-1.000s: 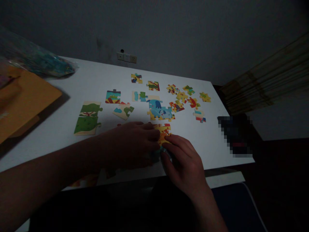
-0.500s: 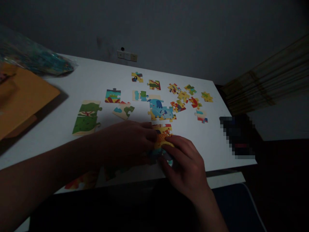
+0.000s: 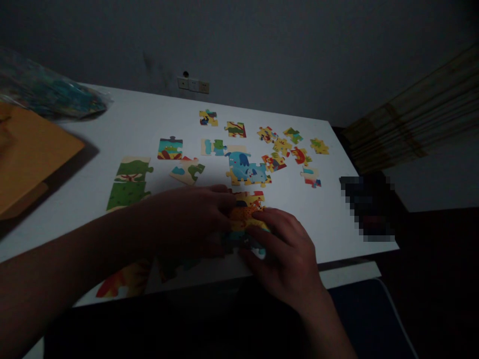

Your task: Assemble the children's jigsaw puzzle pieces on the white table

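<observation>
Pressing flat orange puzzle piece [image 3: 245, 212] | left hand [image 3: 187, 219], right hand [image 3: 288, 259] fingers gripping | white table [image 3: 149, 119]

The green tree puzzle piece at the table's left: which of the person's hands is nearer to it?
Left. The left hand lies just right of the green tree puzzle piece; the right hand sits farther right, beyond it.

Dim, underexposed view; foreground in deep shadow, edges warped.

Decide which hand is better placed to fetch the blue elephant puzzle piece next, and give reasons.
Probably the right hand: the blue elephant piece lies just beyond its fingers. The left hand lies flat across the orange piece, steadying it.
</observation>
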Available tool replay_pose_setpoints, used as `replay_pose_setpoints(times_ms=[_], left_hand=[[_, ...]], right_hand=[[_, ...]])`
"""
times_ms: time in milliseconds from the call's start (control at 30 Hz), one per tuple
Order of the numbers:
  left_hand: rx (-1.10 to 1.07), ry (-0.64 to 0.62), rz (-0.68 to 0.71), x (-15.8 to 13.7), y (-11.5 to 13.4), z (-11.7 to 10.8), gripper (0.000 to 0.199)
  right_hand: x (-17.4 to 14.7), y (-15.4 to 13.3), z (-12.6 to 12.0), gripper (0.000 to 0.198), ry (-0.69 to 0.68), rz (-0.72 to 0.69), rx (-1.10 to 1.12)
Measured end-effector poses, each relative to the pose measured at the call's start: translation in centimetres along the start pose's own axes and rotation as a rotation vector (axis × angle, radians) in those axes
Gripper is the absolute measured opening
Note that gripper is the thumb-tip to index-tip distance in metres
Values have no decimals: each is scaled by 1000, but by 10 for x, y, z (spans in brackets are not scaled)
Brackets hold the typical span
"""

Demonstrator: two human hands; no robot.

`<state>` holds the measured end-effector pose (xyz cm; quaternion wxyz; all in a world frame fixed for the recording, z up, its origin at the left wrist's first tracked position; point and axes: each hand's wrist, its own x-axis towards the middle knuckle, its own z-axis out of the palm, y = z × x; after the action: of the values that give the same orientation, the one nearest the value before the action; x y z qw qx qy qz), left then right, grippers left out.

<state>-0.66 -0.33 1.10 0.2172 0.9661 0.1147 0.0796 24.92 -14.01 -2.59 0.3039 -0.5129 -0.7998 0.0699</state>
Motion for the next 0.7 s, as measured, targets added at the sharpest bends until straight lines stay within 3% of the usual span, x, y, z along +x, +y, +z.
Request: replay_pose_setpoints(times_ms=[67, 300, 500, 700], left_hand=[[-40, -39, 15, 0, 0, -1, 28], [14, 15, 24, 1, 2, 1, 22], [9, 57, 18, -2, 1, 5, 28], [-39, 71, 14, 1, 4, 2, 19]], right_hand=[[0, 0, 0, 37, 1, 6, 5], [1, -2, 1, 34, 3, 15, 11], [2, -2, 3, 29, 39, 16, 12], [3, -2, 5, 18, 64, 22, -5]])
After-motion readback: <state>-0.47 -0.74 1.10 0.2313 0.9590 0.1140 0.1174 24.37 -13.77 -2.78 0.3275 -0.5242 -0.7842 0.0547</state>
